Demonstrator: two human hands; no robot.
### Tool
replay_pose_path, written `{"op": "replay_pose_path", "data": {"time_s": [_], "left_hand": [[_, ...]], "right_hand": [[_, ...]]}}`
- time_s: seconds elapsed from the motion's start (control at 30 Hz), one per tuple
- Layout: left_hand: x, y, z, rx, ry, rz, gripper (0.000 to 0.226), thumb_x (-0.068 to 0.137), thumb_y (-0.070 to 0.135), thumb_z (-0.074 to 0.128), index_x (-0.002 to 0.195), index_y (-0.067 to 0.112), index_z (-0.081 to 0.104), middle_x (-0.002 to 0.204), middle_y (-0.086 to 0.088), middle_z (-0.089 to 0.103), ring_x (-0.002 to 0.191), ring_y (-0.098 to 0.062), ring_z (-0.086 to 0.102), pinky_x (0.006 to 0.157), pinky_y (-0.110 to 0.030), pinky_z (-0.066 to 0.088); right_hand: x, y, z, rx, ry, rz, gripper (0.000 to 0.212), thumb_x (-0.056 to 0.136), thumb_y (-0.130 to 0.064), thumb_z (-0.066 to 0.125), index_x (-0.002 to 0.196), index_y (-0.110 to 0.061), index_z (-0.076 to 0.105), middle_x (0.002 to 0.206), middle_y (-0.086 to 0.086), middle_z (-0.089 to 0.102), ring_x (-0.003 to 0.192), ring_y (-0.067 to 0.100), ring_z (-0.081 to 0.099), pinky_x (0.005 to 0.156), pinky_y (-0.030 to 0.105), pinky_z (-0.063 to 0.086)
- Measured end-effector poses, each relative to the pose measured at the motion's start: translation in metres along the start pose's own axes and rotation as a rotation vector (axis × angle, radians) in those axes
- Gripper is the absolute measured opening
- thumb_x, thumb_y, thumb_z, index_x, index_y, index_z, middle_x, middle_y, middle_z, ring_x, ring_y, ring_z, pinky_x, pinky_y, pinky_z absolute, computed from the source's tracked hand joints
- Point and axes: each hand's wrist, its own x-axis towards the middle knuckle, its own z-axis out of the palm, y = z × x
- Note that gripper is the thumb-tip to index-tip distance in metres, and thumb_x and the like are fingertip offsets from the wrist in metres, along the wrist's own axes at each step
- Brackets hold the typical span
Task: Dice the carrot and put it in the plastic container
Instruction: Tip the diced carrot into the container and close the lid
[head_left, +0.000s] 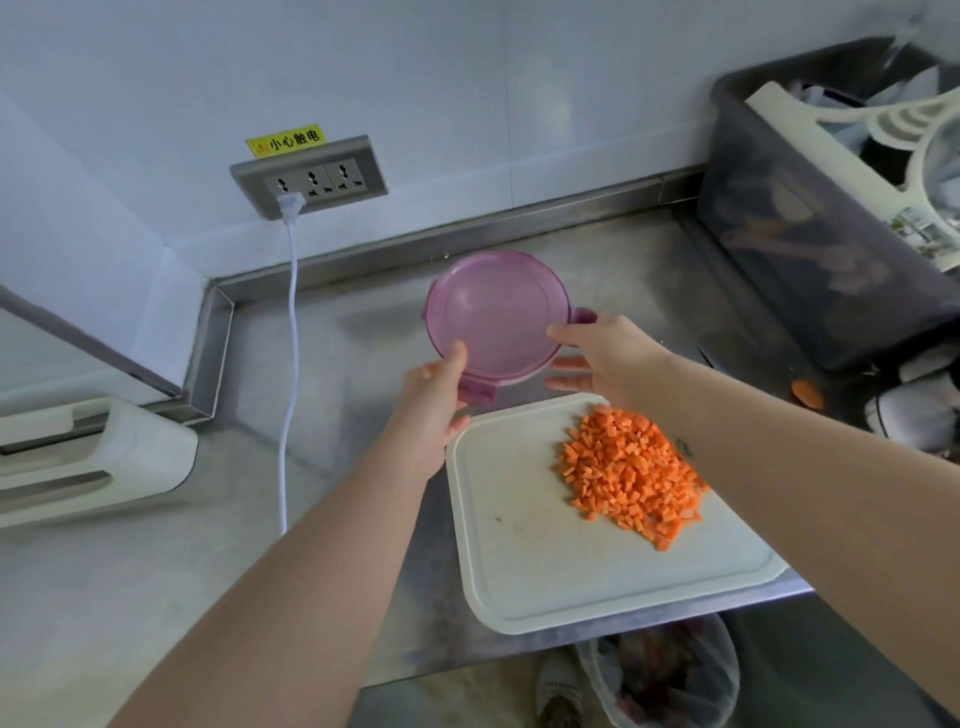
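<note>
A round plastic container with a pink lid (497, 312) sits on the steel counter just behind the white cutting board (545, 561). My left hand (434, 400) grips its near-left edge, thumb on the lid beside a clip. My right hand (608, 358) holds its right side, thumb on the lid and fingers beneath the rim. A pile of diced carrot (631, 473) lies on the right part of the board, partly under my right forearm.
A dark grey bin (810, 249) with white kitchenware stands at the right. A carrot end (808, 393) lies beside it. A white cord (291, 364) runs down from the wall socket (309, 176). A white appliance (88, 457) sits at the left. A bagged waste bin (670, 675) stands below the counter edge.
</note>
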Motion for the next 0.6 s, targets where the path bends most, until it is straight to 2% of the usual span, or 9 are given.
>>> {"op": "replay_pose_path", "data": {"time_s": [0.07,0.17,0.27,0.33,0.43,0.5,0.57,0.6], "left_hand": [[-0.008,0.010,-0.013,-0.093,0.062,0.029,0.033,0.094,0.050,0.048,0.093,0.019,0.057,0.086,0.002,0.060,0.083,-0.013,0.056,0.075,-0.030,0.045],[-0.026,0.009,-0.036,-0.087,0.077,0.082,0.031,0.098,0.043,0.046,0.083,0.018,0.056,0.081,0.000,0.059,0.076,-0.014,0.053,0.069,-0.026,0.044],[-0.043,-0.004,-0.051,-0.214,-0.027,0.023,0.022,0.096,0.032,0.053,0.087,0.012,0.059,0.082,-0.003,0.064,0.077,-0.015,0.057,0.070,-0.026,0.047],[-0.051,-0.014,-0.059,-0.312,-0.119,-0.021,0.019,0.096,0.029,0.053,0.092,0.012,0.061,0.079,-0.001,0.070,0.077,-0.012,0.061,0.071,-0.026,0.048],[-0.062,-0.031,-0.065,-0.265,-0.177,-0.027,0.018,0.097,0.029,0.051,0.094,0.013,0.059,0.084,-0.002,0.065,0.077,-0.012,0.057,0.072,-0.026,0.047],[-0.068,-0.040,-0.067,-0.236,-0.146,0.011,0.015,0.096,0.027,0.053,0.096,0.013,0.057,0.091,-0.006,0.060,0.082,-0.016,0.054,0.075,-0.029,0.050],[-0.073,-0.042,-0.069,-0.206,-0.102,0.072,0.012,0.096,0.024,0.055,0.100,0.014,0.060,0.094,-0.007,0.061,0.085,-0.018,0.056,0.081,-0.033,0.053],[-0.075,-0.040,-0.071,-0.155,-0.099,0.103,0.011,0.095,0.025,0.056,0.101,0.016,0.061,0.093,-0.005,0.062,0.084,-0.017,0.057,0.079,-0.032,0.053]], "right_hand": [[-0.011,-0.008,-0.001,-0.067,-0.079,-0.023,0.017,0.095,-0.010,0.056,0.112,-0.010,0.059,0.122,0.018,0.060,0.111,0.035,0.058,0.082,0.042,0.056],[-0.033,-0.009,0.001,-0.214,-0.170,-0.042,0.013,0.096,-0.010,0.055,0.107,-0.013,0.061,0.112,0.014,0.065,0.101,0.030,0.062,0.086,0.044,0.056],[-0.051,-0.003,0.003,-0.253,-0.198,-0.054,0.019,0.097,-0.015,0.055,0.114,-0.010,0.059,0.112,0.011,0.067,0.102,0.028,0.064,0.083,0.044,0.057],[-0.059,0.004,0.005,-0.233,-0.201,-0.059,0.016,0.097,-0.018,0.056,0.111,-0.012,0.061,0.112,0.010,0.068,0.102,0.028,0.064,0.081,0.043,0.058],[-0.071,0.015,0.008,-0.178,-0.210,-0.014,0.011,0.098,-0.015,0.053,0.106,-0.010,0.060,0.103,0.009,0.065,0.087,0.025,0.062,0.077,0.041,0.057],[-0.077,0.024,0.009,-0.181,-0.211,0.017,0.017,0.098,-0.014,0.052,0.112,-0.007,0.059,0.101,0.012,0.061,0.085,0.026,0.060,0.072,0.039,0.057],[-0.082,0.029,0.009,-0.192,-0.194,0.025,0.019,0.098,-0.014,0.052,0.114,-0.005,0.058,0.101,0.013,0.060,0.084,0.028,0.060,0.067,0.037,0.057],[-0.084,0.030,0.008,-0.188,-0.181,0.026,0.019,0.099,-0.014,0.052,0.114,-0.005,0.058,0.101,0.014,0.060,0.083,0.028,0.060,0.065,0.036,0.057]]}}
